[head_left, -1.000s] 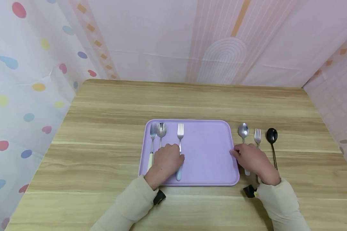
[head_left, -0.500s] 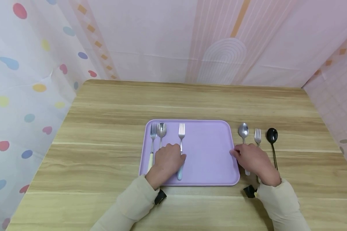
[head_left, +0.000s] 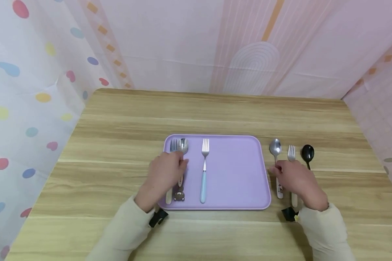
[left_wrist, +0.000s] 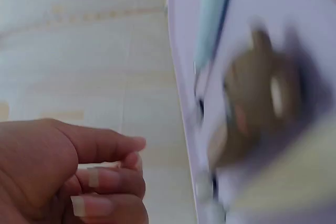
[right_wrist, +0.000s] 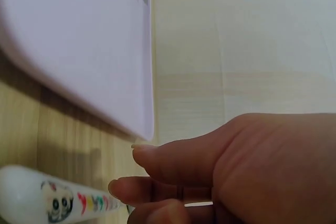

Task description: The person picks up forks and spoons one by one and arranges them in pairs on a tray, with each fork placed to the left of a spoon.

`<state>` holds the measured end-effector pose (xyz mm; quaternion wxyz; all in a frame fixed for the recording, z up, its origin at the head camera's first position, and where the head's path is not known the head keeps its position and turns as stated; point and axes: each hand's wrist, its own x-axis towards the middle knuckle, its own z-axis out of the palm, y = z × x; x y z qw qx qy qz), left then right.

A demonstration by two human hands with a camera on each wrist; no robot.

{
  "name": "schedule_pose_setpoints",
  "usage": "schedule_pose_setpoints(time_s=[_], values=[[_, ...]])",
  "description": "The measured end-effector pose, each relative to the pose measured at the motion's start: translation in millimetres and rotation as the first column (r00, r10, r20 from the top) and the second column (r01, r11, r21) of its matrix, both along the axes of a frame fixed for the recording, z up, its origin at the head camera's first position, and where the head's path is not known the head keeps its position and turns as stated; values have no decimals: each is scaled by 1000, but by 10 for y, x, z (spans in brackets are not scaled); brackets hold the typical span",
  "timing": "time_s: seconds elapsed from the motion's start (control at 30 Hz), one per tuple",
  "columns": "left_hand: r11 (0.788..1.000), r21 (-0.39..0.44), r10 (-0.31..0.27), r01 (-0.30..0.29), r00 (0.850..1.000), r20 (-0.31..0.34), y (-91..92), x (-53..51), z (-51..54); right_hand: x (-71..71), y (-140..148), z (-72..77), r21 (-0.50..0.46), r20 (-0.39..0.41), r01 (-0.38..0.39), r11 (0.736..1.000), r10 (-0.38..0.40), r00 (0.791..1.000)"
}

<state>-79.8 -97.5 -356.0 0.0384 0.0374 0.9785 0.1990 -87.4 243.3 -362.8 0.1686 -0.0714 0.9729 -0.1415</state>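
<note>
The left hand (head_left: 164, 174) is above the left side of the purple tray (head_left: 235, 172), over the cream-handled fork (head_left: 168, 196) and beside the bear-ended spoon (head_left: 183, 145). In the left wrist view its fingers (left_wrist: 107, 205) are loosely curled and hold nothing. A blue-handled fork (head_left: 203, 186) lies further right on the tray. Just right of the tray is the right hand (head_left: 295, 179), above a white-handled spoon (head_left: 275, 148) and a small fork (head_left: 292, 153). The right wrist view shows its thumb and fingers apart, near the spoon's printed handle (right_wrist: 31, 195), holding nothing.
A black spoon (head_left: 307, 153) lies at the far right, its handle partly behind the right hand. The wooden table (head_left: 117, 145) carries everything, with patterned curtains (head_left: 173, 47) behind it and along both sides.
The left hand has moved left, off the blue-handled fork, uncovering its handle and the bear end of the spoon. From the tray's right rim the right hand has shifted slightly right.
</note>
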Motion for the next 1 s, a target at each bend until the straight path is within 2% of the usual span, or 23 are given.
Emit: schedule_pose_setpoints(time_s=[0.17, 0.37, 0.7, 1.0], values=[[996, 73, 48, -47, 999, -13, -309, -49, -12, -7, 51, -23, 5, 37, 20, 1000, -20, 999], [994, 81, 69, -75, 995, 68, -469, -78, -82, 10, 97, -25, 22, 57, 30, 999, -31, 998], [999, 37, 31, -36, 992, 120, -562, -141, -193, 26, 129, -60, 49, 88, 44, 998, -48, 995], [997, 50, -59, 52, 984, 171, -645, -166, -263, 9, 125, -98, 49, 69, 10, 999, -14, 998]])
